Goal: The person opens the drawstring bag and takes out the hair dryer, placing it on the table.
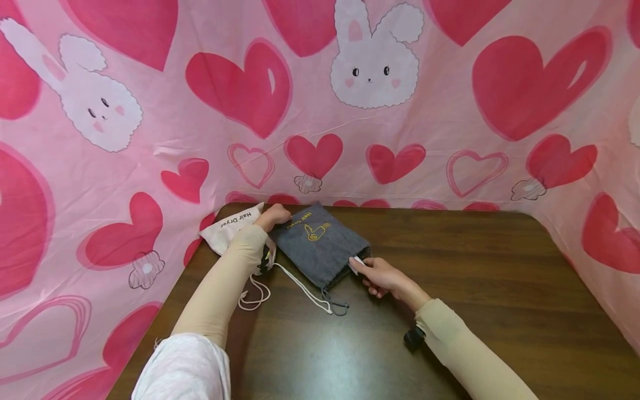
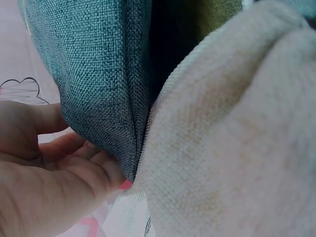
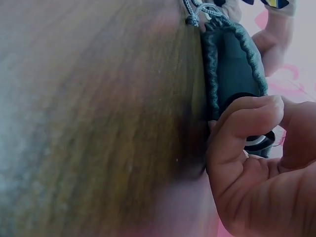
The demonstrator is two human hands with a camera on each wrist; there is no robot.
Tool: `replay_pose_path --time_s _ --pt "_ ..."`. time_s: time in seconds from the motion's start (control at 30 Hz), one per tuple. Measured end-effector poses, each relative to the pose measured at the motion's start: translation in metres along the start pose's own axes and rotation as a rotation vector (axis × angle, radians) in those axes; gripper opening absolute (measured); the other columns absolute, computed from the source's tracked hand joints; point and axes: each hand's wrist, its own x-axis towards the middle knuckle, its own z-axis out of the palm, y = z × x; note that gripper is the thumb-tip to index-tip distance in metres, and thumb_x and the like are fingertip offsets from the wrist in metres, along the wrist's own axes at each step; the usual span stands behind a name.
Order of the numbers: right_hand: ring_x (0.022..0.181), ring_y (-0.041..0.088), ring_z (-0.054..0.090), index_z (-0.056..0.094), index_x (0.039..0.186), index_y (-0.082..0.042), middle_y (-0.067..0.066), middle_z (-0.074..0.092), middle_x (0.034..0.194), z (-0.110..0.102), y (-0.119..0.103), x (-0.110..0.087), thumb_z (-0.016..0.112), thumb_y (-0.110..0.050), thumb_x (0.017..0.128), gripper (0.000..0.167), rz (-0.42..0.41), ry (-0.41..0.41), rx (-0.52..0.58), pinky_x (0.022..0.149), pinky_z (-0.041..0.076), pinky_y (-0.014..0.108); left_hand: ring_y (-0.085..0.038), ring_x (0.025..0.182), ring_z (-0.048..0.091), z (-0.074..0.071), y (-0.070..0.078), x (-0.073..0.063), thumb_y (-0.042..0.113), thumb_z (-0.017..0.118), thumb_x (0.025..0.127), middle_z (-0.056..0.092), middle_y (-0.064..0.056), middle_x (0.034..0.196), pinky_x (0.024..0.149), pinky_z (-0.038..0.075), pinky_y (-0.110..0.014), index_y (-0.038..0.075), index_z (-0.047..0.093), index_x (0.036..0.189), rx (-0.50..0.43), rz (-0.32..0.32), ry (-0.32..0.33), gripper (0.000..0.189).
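Note:
A dark grey drawstring bag (image 1: 325, 244) printed "Hair Dryer" in yellow lies on the table with its mouth toward the right hand. At its far left corner, my left hand (image 1: 274, 216) grips the cloth; in the left wrist view the thumb and fingers (image 2: 106, 165) sit around that corner. My right hand (image 1: 382, 276) pinches a small white and black object (image 1: 356, 264) at the bag's mouth. The right wrist view shows a black rounded edge (image 3: 261, 142) with white inside it by the fingers; most of this object is hidden, and I cannot tell its kind.
A white drawstring bag (image 1: 225, 230), also printed "Hair Dryer", lies left of the grey one, partly under the left forearm. Its white cord (image 1: 302, 286) trails over the brown wooden table (image 1: 475, 261). A pink cloth (image 1: 310, 116) with hearts and rabbits hangs behind the table.

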Motion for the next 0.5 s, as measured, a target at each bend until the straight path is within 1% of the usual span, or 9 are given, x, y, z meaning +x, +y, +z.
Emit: replay_pose_path --time_s 0.07,0.13,0.27,0.33,0.4,0.5 --pt "0.048 0.012 0.043 0.051 0.1 -0.004 0.003 0.045 0.066 -0.0002 -0.0009 0.0015 0.059 -0.056 0.105 0.053 0.009 -0.007 0.016 0.043 0.038 0.024 -0.033 0.135 0.049 0.0005 0.0 0.0 0.015 0.053 0.103 0.049 -0.025 0.153 0.116 0.038 -0.041 -0.015 0.048 0.146 -0.005 0.006 0.0 0.053" --pt "0.047 0.011 0.047 0.053 0.101 -0.003 0.003 0.048 0.067 0.0 -0.0014 0.0027 0.059 -0.054 0.105 0.052 0.015 -0.018 0.035 0.042 0.041 0.023 -0.034 0.138 0.048 0.0008 0.0004 -0.0015 0.016 0.054 0.103 0.048 -0.026 0.154 0.117 0.037 -0.041 -0.016 0.046 0.147 -0.012 0.012 0.005 0.055" --pt "0.049 0.009 0.056 0.058 0.104 0.003 0.006 0.06 0.073 0.0013 -0.0024 0.0039 0.058 -0.05 0.107 0.053 0.022 -0.054 0.066 0.043 0.047 0.023 -0.036 0.142 0.044 0.0023 0.003 -0.0055 0.018 0.054 0.105 0.044 -0.027 0.156 0.118 0.035 -0.043 -0.016 0.041 0.151 -0.041 0.017 -0.006 0.059" --pt "0.05 0.008 0.057 0.059 0.105 0.005 0.006 0.063 0.076 0.0021 -0.0027 0.0047 0.057 -0.048 0.108 0.053 0.027 -0.064 0.078 0.044 0.048 0.022 -0.036 0.142 0.044 0.0036 0.0044 -0.0068 0.02 0.053 0.106 0.044 -0.027 0.156 0.118 0.035 -0.043 -0.015 0.04 0.151 -0.05 0.02 -0.012 0.059" --pt "0.049 0.008 0.055 0.059 0.104 0.005 0.006 0.062 0.075 0.0027 -0.0029 0.0054 0.056 -0.046 0.109 0.051 0.024 -0.067 0.085 0.044 0.046 0.022 -0.034 0.139 0.047 0.0051 0.0054 -0.0076 0.02 0.053 0.106 0.046 -0.026 0.155 0.116 0.037 -0.043 -0.015 0.043 0.15 -0.048 0.024 -0.012 0.057" --pt "0.048 0.007 0.048 0.056 0.103 0.003 0.005 0.057 0.073 0.0035 -0.0035 0.0065 0.055 -0.044 0.11 0.047 0.019 -0.059 0.09 0.043 0.039 0.02 -0.031 0.131 0.05 0.0073 0.0062 -0.0077 0.021 0.053 0.106 0.05 -0.025 0.151 0.113 0.04 -0.041 -0.014 0.048 0.147 -0.028 0.033 -0.004 0.054"
